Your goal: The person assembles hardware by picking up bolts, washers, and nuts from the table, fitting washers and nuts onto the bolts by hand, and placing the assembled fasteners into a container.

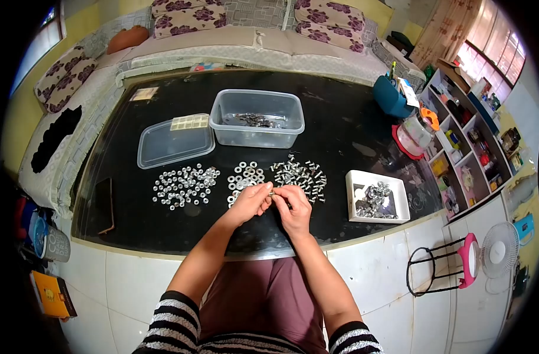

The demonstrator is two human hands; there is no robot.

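My left hand and my right hand meet over the dark table, fingertips pinched together around a small metal bolt. Fingers hide most of it, so whether anything is threaded on it cannot be made out. Just beyond my right hand lies a pile of short bolts. Flat washers are spread beyond my left hand. Farther left is a loose pile of nuts. On the right, a white tray holds a heap of small metal hardware.
A clear plastic box with metal pieces inside stands behind the piles. Its lid lies left of it, under a small compartment tray. A phone rests near the left edge. A teal container and a jar stand back right.
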